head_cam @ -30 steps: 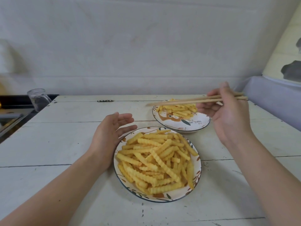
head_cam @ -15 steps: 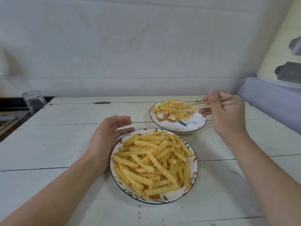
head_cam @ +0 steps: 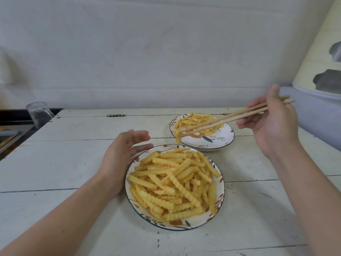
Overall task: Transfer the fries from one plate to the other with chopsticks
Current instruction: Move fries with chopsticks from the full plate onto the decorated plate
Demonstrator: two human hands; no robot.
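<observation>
A near plate (head_cam: 220,191) with a leaf pattern is heaped with crinkle-cut fries (head_cam: 175,182). Behind it to the right stands a far plate (head_cam: 224,138) with a smaller pile of fries (head_cam: 195,120). My right hand (head_cam: 271,124) grips wooden chopsticks (head_cam: 232,117) that slant down to the left. Their tips pinch one fry (head_cam: 178,136), which hangs over the far plate's left rim. My left hand (head_cam: 121,154) rests with straight fingers against the near plate's left rim.
The plates stand on a white plank table (head_cam: 73,163). A glass jar (head_cam: 37,113) stands at the table's far left corner beside a dark counter. A lilac surface lies to the right, and a white wall is behind.
The chopsticks dipped into the far plate's fries, then swung left and lifted with one fry in their tips. My right hand rose and moved right. My left hand stayed put.
</observation>
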